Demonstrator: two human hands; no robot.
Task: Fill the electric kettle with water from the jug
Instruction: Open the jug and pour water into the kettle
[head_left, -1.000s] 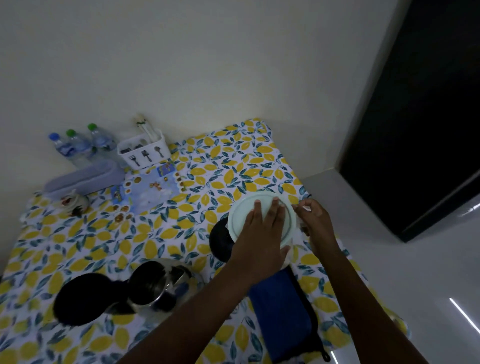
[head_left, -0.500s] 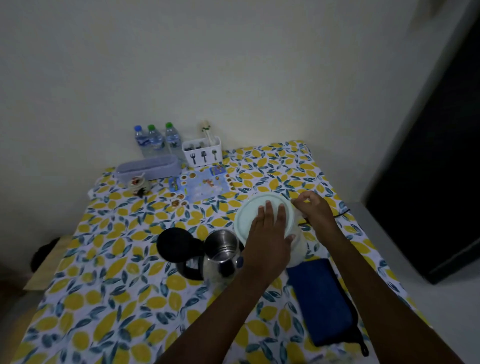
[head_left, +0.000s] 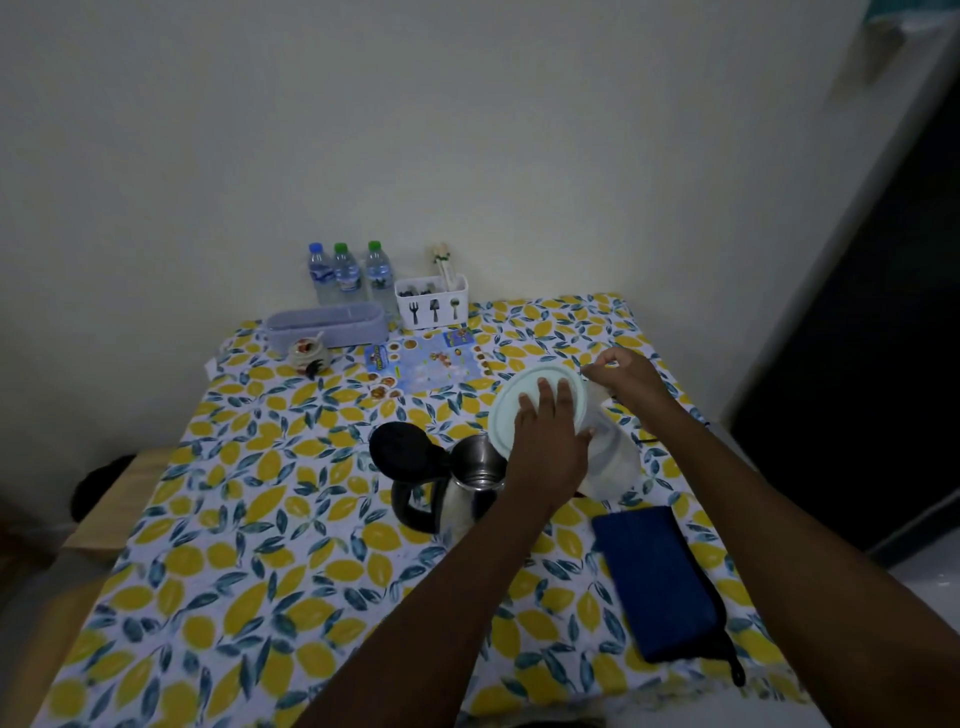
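Note:
A clear plastic jug (head_left: 613, 462) with a pale round lid (head_left: 511, 410) is tilted left, and its lid edge reaches over the mouth of the steel electric kettle (head_left: 475, 462). The kettle stands mid-table with its black lid (head_left: 402, 449) flipped open to the left. My left hand (head_left: 550, 447) lies flat on the jug lid, fingers spread, pressing it. My right hand (head_left: 631, 382) is closed around the jug's handle at the far right side. No water stream shows; my left hand hides the spout.
A lemon-print cloth (head_left: 260, 545) covers the table. A dark blue pouch (head_left: 657, 582) lies near the front right edge. At the back by the wall stand three water bottles (head_left: 345, 273), a white cutlery holder (head_left: 431, 301), a lilac box (head_left: 327, 325) and a small jar (head_left: 306, 353).
The head view swung left and pulled back. The jug, held by both hands, has come closer to the kettle and now leans over its mouth.

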